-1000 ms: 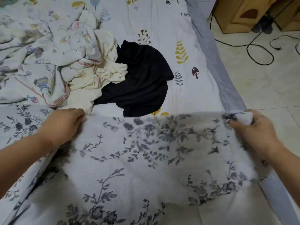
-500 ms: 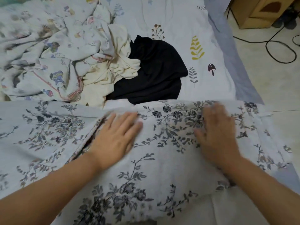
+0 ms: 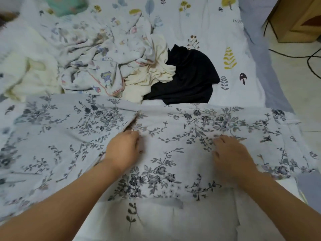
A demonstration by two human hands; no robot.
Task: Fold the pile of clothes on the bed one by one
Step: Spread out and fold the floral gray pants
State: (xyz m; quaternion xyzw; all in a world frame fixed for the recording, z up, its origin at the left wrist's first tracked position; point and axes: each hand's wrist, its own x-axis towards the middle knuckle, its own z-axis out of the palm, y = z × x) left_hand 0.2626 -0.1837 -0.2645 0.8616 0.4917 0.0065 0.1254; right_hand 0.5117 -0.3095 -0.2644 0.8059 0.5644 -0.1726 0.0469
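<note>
Floral garment (image 3: 173, 136) is spread across mid-frame on bed (image 3: 217, 23). Left hand (image 3: 123, 150) & right hand (image 3: 232, 153) are rested on it, fingers curled; fabric pinched or not can't be told. Clothes pile (image 3: 121, 66) w/ black garment (image 3: 191, 73) is seen at upper center.

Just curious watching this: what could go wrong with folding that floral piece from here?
The floral garment overhangs the bed edge on the right, so that end may slide off. Its far edge lies close to the black garment in the pile, which the next fold might catch.
</note>
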